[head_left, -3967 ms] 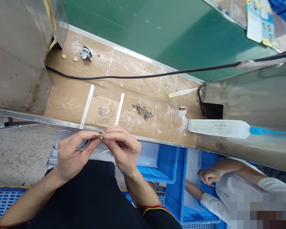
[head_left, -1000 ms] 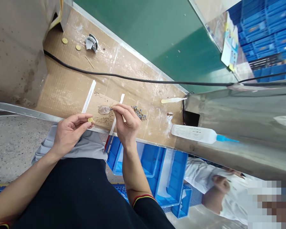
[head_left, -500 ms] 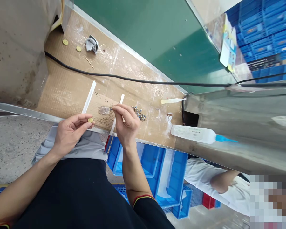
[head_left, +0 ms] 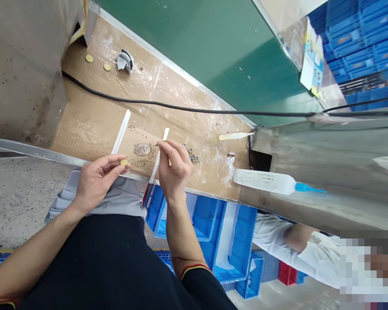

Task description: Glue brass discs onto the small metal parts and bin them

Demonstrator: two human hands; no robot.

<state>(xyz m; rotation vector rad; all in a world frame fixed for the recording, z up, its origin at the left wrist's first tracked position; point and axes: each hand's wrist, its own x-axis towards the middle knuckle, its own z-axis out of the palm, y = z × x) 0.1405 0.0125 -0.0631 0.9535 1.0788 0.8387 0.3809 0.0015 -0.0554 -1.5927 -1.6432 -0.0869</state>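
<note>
My left hand pinches a small yellow disc between thumb and forefinger at the near edge of the cardboard-covered bench. My right hand is closed in a pinch on a tiny part I cannot make out, held just right of a clear blob of glue on the cardboard. A heap of small metal parts lies right behind that hand's knuckles. Two white strips frame the glue patch.
A glue bottle with a blue tip lies to the right by a steel housing. A black cable crosses the bench. Two more yellow discs and a crumpled rag lie far left. Blue crates and another person's arm are below.
My right hand has lifted its pinched fingertips off the glue blob and drawn them slightly right. My left hand keeps the yellow disc in the same place.
</note>
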